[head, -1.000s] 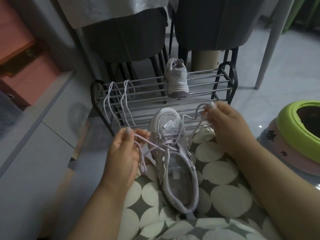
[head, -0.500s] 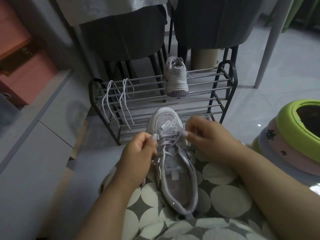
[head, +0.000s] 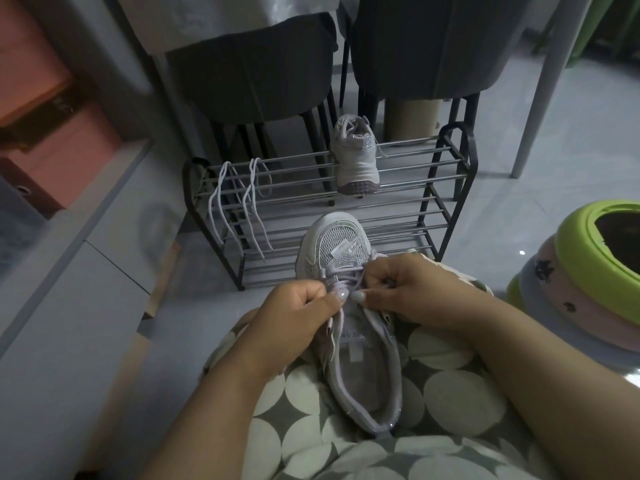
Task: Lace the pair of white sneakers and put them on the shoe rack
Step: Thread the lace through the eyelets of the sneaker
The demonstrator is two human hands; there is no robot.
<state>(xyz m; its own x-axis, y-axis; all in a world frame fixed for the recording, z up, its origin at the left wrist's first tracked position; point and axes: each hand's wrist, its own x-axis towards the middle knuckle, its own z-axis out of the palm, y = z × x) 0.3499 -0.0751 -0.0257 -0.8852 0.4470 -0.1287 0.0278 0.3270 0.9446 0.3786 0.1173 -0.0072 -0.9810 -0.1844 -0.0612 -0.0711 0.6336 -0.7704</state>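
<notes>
A white sneaker [head: 349,306] is laid on the person's lap, on cloth printed with pale circles [head: 446,396], its toe pointing away toward the shoe rack [head: 446,174]. The lace [head: 349,278] over its tongue is pinched by both hands: the fingers of the left hand [head: 294,308] are curled round the strand at the left side of the eyelets, and those of the right hand [head: 408,289] are curled round the strand at the right side. The two thumbnails are held just beside each other above the tongue. Beyond the fingertips, the second sneaker [head: 356,161] is seen standing on the rack's top bars, heel toward the camera. Beyond and to the left of the left fingers, a loose lace [head: 239,202] is draped over the rack's bars. Well to the right of the right fingers, stacked round stools [head: 581,282] are seen on the floor.
</notes>
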